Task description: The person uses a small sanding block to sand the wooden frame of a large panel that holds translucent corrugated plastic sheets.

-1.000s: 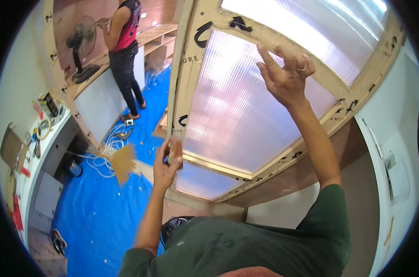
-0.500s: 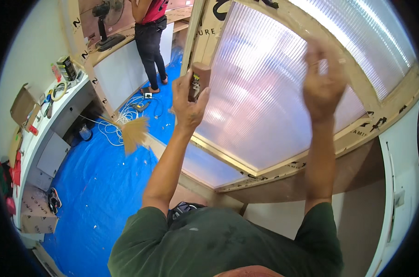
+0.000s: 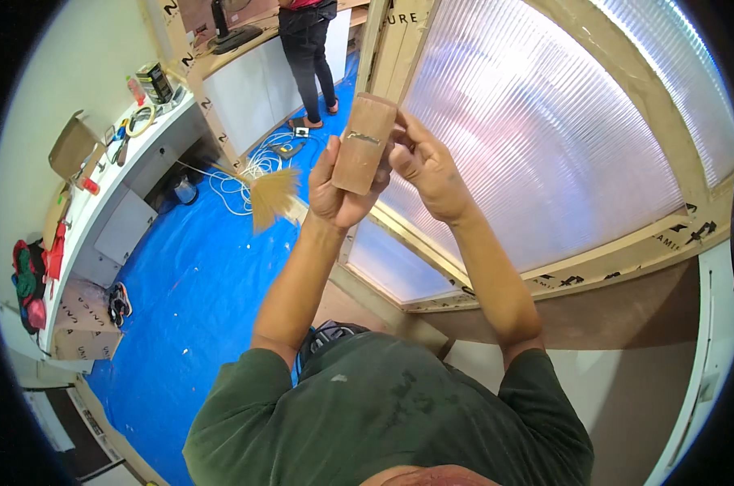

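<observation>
Blue tarpaulin (image 3: 180, 275) covers the floor, white cable (image 3: 245, 174) coiled on it; another person (image 3: 308, 49) stands beside the white counter (image 3: 116, 170).

Left hand (image 3: 334, 190): gripping a small brown wooden block (image 3: 364, 144), holding it upright.
Right hand (image 3: 426, 166): touching the block's upper right edge.
Behind: ribbed translucent panel (image 3: 537, 138) sitting in a wooden frame (image 3: 626, 243).
Below: blue floor sheet (image 3: 180, 283) lying flat.
</observation>
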A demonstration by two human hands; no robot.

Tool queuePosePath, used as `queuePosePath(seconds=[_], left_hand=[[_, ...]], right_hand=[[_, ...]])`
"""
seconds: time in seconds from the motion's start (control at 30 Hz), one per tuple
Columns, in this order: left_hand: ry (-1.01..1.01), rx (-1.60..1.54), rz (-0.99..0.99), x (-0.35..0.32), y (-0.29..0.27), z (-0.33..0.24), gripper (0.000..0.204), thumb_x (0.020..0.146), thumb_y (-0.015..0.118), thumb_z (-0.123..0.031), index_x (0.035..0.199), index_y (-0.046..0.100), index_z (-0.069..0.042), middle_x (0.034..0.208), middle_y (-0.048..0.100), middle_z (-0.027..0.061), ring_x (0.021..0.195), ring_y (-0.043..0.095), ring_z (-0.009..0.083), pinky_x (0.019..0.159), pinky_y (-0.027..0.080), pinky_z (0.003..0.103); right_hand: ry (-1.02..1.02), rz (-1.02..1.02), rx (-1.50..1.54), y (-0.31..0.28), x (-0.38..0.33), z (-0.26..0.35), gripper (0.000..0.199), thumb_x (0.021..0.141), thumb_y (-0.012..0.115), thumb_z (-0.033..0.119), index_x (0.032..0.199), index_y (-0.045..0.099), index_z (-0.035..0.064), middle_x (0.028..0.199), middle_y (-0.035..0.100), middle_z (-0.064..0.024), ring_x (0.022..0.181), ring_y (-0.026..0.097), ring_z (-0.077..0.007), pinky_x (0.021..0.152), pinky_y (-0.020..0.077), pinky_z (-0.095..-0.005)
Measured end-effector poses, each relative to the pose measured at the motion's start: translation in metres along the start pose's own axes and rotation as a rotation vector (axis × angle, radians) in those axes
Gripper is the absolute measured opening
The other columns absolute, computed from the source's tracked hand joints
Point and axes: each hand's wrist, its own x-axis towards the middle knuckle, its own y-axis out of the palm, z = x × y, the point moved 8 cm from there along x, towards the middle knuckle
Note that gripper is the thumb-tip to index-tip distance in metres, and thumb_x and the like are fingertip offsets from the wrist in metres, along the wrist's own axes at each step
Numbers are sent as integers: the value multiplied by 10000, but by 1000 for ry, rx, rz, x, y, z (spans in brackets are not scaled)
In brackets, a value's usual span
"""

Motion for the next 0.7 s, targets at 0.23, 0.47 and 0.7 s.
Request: queuePosePath(seconds=[0.23,0.47,0.7], left_hand=[[82,465,-226,-8,-6,2,797,1013,668,-498,1601,346,-68,1434,563,140,1213,638,207,986,575,352],[40,160,-248,-26,-20,4,603,1068,612,-401,1566,399,-135,1283,635,155,1091,677,211,869,619,339],[99,212,-372,-32,-28,2,524,1091,561,-424,1535,456,-164,1300,649,36,1101,675,149,889,602,340]], right_hand=[[-154,-164,-545,5,11,10,868,758,977,297,1466,553,28,1304,653,-109,1166,645,-188,1015,536,-384],[-19,-470,-79,-35,20,6,368,1094,619,352,1262,710,38,1161,715,-91,978,677,-130,790,564,-287],[-520,-260,-869,22,-4,37,437,769,889,74,1189,768,64,1265,666,-124,1106,657,-271,913,544,-386]])
